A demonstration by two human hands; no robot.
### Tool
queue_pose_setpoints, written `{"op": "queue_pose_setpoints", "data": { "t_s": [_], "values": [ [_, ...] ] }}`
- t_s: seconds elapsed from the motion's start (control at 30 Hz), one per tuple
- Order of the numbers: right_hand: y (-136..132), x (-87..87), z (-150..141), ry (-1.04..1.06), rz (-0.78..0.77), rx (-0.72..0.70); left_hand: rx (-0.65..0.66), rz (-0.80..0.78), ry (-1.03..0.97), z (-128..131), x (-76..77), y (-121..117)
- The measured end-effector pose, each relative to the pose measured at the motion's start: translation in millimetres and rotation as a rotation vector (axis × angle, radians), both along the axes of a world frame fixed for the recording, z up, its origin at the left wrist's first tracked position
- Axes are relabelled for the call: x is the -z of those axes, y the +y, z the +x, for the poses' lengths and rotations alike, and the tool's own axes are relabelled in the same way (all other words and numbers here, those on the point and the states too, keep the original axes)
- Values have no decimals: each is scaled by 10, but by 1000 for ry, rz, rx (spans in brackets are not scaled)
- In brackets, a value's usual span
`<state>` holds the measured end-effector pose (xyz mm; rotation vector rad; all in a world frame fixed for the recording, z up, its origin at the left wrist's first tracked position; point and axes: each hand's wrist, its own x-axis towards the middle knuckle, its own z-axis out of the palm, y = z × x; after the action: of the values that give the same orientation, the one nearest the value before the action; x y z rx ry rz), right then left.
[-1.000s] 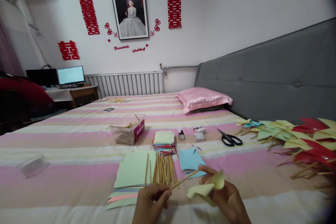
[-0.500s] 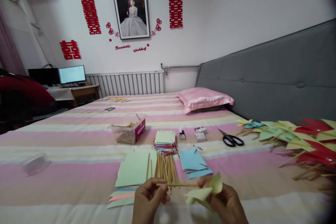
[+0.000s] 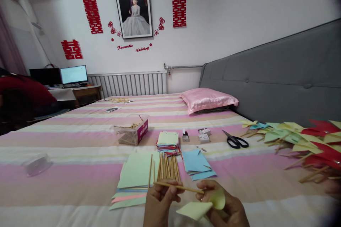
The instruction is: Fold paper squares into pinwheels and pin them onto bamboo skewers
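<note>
My left hand [image 3: 163, 197] is closed on a thin wooden stick [image 3: 186, 188], which slants down to the right. The stick's right end meets the fingertips of my right hand [image 3: 223, 204]. Folded pale yellow paper [image 3: 195, 210], curled like a pinwheel, is pinched in my right hand. Whether the stick is joined to the paper is hidden by the fingers. Just beyond my hands lie a bundle of wooden sticks [image 3: 168, 168], a stack of pale green paper [image 3: 137, 172] and some blue paper squares [image 3: 197, 163].
Black-handled scissors [image 3: 236, 142], small white boxes [image 3: 204, 138], a stack of small paper squares [image 3: 167, 142] and a clear tub of sticks [image 3: 131, 134] lie farther out. Finished pinwheels [image 3: 314, 138] are heaped at right. A clear lid [image 3: 37, 165] lies left; a person in red [image 3: 26, 92] is beyond.
The stick has tilted, its right end now lower. My left hand has shifted slightly right along with it, and the yellow paper has turned and dropped a little in my right hand.
</note>
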<state>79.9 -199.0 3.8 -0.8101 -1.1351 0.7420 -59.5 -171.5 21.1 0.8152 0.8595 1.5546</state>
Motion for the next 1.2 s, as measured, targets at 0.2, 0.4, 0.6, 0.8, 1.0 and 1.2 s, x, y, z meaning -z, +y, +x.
{"op": "queue_pose_setpoints", "data": {
  "t_s": [0.2,0.4,0.6,0.8,1.0,1.2],
  "values": [
    [58,110,7,-98,238,87,-21,-81,-91,-2,-22,-9],
    [62,132,46,-216,318,163,20,-100,-108,-18,-2,-1],
    [53,170,45,-250,322,210,17,-93,-78,-13,14,9],
    [44,131,59,-241,348,258,28,-101,-102,12,-32,-17],
    [53,152,61,-248,362,261,59,-107,-125,-9,9,-2],
    [66,161,33,-230,359,297,69,-91,-116,-7,1,-9]
  ]
}}
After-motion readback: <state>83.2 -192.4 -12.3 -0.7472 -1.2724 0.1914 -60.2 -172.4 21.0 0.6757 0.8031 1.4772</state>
